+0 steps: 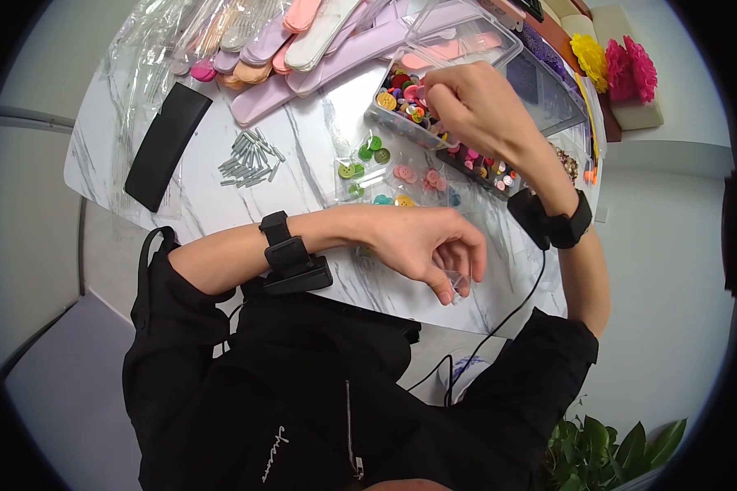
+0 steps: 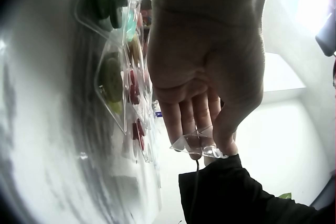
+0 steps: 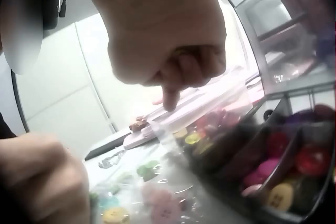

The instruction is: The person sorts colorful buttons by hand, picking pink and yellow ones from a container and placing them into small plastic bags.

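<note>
My left hand (image 1: 426, 245) is held palm inward over the near edge of the marble-patterned table. It pinches a small clear plastic bag (image 2: 195, 144) between thumb and fingers, and no contents show in it. Over the clear compartment box (image 1: 415, 129) of colourful buttons (image 1: 386, 101), my right hand (image 1: 477, 105) reaches down with curled fingers. One fingertip (image 3: 169, 103) points downward in the right wrist view; I cannot tell whether a button is between the fingertips. Between the hands lie clear bags holding green buttons (image 1: 374, 149) and pink buttons (image 1: 432, 177).
Flat, round-ended pastel strips (image 1: 336, 74) are piled at the back, by crinkled clear wrapping (image 1: 147, 49). Small metal pins (image 1: 251, 158) and a black case (image 1: 168, 147) lie at left. The box's clear lid (image 1: 540, 90) stands open; a black cable (image 1: 516, 307) hangs from my right wrist.
</note>
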`<action>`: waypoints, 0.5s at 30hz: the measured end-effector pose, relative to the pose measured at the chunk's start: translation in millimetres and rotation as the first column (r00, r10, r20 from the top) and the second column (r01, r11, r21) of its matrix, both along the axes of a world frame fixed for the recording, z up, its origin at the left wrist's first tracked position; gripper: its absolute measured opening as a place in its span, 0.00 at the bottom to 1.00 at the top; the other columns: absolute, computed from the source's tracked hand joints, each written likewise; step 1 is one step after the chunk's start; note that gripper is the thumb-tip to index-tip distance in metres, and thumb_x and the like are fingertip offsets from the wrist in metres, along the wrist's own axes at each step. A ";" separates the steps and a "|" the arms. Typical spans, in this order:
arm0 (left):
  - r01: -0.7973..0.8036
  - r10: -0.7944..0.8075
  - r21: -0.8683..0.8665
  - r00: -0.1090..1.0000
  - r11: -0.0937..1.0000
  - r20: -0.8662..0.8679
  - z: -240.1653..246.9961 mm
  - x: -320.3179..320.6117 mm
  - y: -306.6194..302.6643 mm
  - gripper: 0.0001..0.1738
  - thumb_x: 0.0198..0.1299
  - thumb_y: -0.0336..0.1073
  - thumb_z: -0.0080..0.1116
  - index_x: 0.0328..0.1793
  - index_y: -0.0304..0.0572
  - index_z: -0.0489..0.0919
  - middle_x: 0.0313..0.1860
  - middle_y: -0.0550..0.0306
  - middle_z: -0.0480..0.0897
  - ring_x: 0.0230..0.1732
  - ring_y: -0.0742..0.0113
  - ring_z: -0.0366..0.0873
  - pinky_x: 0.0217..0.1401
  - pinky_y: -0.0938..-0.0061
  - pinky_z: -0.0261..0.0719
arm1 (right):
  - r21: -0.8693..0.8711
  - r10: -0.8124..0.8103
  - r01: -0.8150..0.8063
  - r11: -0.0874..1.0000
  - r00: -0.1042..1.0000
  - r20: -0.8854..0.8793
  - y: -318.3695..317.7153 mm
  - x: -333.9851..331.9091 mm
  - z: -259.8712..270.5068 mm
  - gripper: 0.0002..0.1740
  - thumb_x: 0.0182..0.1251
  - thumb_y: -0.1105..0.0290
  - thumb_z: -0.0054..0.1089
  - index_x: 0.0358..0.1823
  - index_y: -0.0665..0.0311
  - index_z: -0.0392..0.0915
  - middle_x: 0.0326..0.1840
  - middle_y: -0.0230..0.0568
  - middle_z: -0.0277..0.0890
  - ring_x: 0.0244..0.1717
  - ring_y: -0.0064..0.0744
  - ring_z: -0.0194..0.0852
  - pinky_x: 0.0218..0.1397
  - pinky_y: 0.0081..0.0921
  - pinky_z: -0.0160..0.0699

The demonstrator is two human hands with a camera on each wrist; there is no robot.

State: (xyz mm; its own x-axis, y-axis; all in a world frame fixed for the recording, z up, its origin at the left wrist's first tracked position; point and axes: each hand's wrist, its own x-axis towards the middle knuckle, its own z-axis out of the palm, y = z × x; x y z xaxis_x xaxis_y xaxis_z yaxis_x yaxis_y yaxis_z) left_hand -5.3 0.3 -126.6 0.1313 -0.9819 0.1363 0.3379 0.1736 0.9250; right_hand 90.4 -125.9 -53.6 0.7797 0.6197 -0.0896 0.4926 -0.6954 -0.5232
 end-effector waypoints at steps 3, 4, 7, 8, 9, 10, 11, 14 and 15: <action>0.001 -0.001 0.020 1.000 1.000 0.015 1.9 0.5 0.7 0.20 0.53 0.23 0.69 0.51 0.34 0.75 0.44 0.52 0.85 0.48 0.71 0.83 0.51 0.78 0.78 | -0.265 0.198 -0.141 0.954 0.959 0.202 -1.8 -1.0 7.1 0.12 0.54 0.72 0.47 0.26 0.69 0.80 0.17 0.47 0.74 0.18 0.42 0.69 0.29 0.36 0.70; 0.000 0.000 0.020 1.000 1.000 0.014 1.3 0.1 0.3 0.20 0.53 0.23 0.69 0.51 0.34 0.75 0.44 0.52 0.85 0.48 0.71 0.83 0.51 0.78 0.78 | -0.291 0.232 -0.175 0.941 0.956 0.177 -4.9 -1.1 7.3 0.11 0.53 0.71 0.48 0.25 0.68 0.80 0.17 0.48 0.73 0.19 0.45 0.69 0.29 0.37 0.71; -0.010 0.010 -0.012 1.000 1.000 0.011 -1.3 -1.3 -0.9 0.20 0.53 0.23 0.69 0.51 0.34 0.75 0.44 0.52 0.85 0.47 0.71 0.83 0.51 0.78 0.78 | -0.338 0.303 -0.248 0.908 0.945 0.122 -10.3 -0.7 8.3 0.11 0.51 0.70 0.50 0.24 0.67 0.81 0.15 0.49 0.71 0.19 0.52 0.68 0.28 0.38 0.71; -0.011 0.011 -0.013 1.000 1.000 0.009 -1.5 -1.6 -0.8 0.20 0.53 0.23 0.69 0.51 0.34 0.75 0.44 0.52 0.85 0.47 0.71 0.83 0.51 0.78 0.78 | -0.341 0.319 -0.266 0.902 0.941 0.109 -11.2 -1.3 9.6 0.11 0.51 0.71 0.51 0.25 0.67 0.82 0.15 0.49 0.71 0.19 0.51 0.70 0.28 0.39 0.71; -0.010 0.010 -0.009 1.000 1.000 0.008 -0.8 -1.2 -0.6 0.20 0.53 0.23 0.69 0.51 0.34 0.75 0.44 0.52 0.85 0.47 0.71 0.83 0.51 0.78 0.78 | -0.343 0.334 -0.283 0.896 0.938 0.098 -12.2 -1.8 11.3 0.11 0.51 0.71 0.51 0.25 0.66 0.83 0.15 0.50 0.72 0.20 0.51 0.71 0.28 0.39 0.71; -0.007 0.007 -0.003 1.000 1.000 0.008 -0.1 -0.7 -0.3 0.20 0.53 0.23 0.69 0.51 0.34 0.75 0.44 0.52 0.85 0.48 0.71 0.83 0.51 0.78 0.78 | -0.344 0.347 -0.299 0.890 0.934 0.086 -13.2 -2.0 12.6 0.11 0.50 0.71 0.52 0.26 0.66 0.83 0.16 0.50 0.72 0.21 0.51 0.72 0.28 0.39 0.71; -0.004 0.004 0.004 1.000 1.000 0.007 0.2 -0.7 -0.1 0.19 0.53 0.23 0.69 0.51 0.34 0.75 0.44 0.52 0.85 0.48 0.71 0.83 0.51 0.78 0.78 | -0.343 0.346 -0.298 0.891 0.934 0.086 -14.2 -2.2 13.4 0.11 0.50 0.71 0.52 0.26 0.66 0.83 0.16 0.50 0.72 0.21 0.51 0.72 0.28 0.39 0.71; -0.006 0.006 0.009 1.000 1.000 0.015 0.5 -0.4 -0.1 0.19 0.53 0.23 0.69 0.51 0.34 0.75 0.43 0.53 0.85 0.48 0.71 0.83 0.51 0.78 0.78 | -0.393 0.365 -0.323 0.861 0.930 0.035 -15.6 -1.5 15.6 0.10 0.50 0.71 0.52 0.27 0.65 0.84 0.16 0.50 0.72 0.20 0.50 0.72 0.27 0.40 0.71; -0.009 0.009 0.011 1.000 1.000 0.018 0.4 -0.4 0.0 0.19 0.53 0.23 0.69 0.50 0.34 0.75 0.43 0.53 0.85 0.48 0.71 0.83 0.51 0.78 0.77 | -0.392 0.367 -0.325 0.861 0.930 0.035 -15.8 -1.5 15.4 0.10 0.50 0.71 0.52 0.27 0.65 0.84 0.16 0.50 0.72 0.20 0.50 0.72 0.27 0.40 0.71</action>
State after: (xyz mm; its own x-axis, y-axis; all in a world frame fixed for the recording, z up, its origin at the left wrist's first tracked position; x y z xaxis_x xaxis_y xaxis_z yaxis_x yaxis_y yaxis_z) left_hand -5.6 0.3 -126.2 0.1378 -0.9821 0.1282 0.3200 0.1667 0.9327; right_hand 88.9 -141.7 -38.3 0.5392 0.7875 -0.2985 0.7747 -0.6028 -0.1910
